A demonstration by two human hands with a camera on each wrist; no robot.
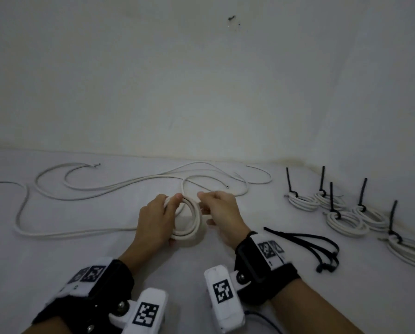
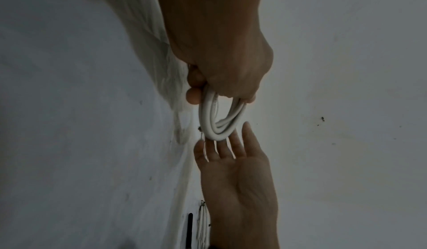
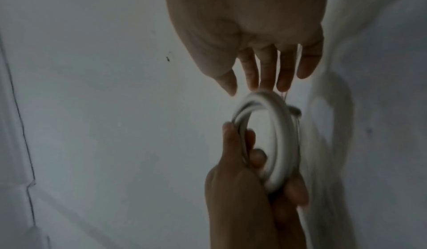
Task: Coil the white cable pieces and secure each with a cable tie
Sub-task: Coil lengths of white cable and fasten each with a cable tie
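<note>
Just now the left hand (image 1: 157, 219) grips a small coil (image 1: 189, 220) of white cable, held above the sheet (image 1: 93, 256) near the middle. The right hand (image 1: 222, 216) sits at the coil's right edge with fingers (image 2: 233, 149) nearly straight, touching the loops, gripping nothing. The cable looks light but springy, likely to unwind if released, so pinch across all loops at one spot. Loose ties (image 1: 319, 247) lie right; five tied coils (image 1: 346, 221) lie far right.
</note>
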